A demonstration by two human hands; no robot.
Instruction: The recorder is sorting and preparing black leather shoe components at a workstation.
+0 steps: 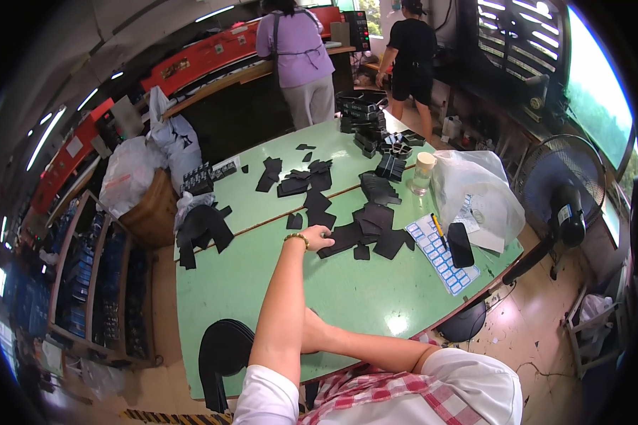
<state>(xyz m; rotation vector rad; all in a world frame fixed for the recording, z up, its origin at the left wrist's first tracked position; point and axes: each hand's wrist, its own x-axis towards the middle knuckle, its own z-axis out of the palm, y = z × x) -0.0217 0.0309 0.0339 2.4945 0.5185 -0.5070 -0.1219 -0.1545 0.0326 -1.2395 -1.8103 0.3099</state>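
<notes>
My left hand [316, 238], with a beaded bracelet at the wrist, reaches to the middle of the green table [361, 297]. Its fingers are closed at the left edge of some flat black cut pieces [342, 239]. My right arm comes in from the right and passes behind my left forearm. Of my right hand [313, 331] only the back and wrist show; its fingers are hidden. Left of it, at the table's near edge, lies a stack of curved black pieces [225, 347].
More black pieces [308, 180] lie across the far half. Along the right side are a lidded jar [423, 173], a white plastic bag [475, 184], a phone [461, 245] and a label sheet [443, 265]. A fan [563, 191] stands beyond. Two people [298, 53] are behind the table.
</notes>
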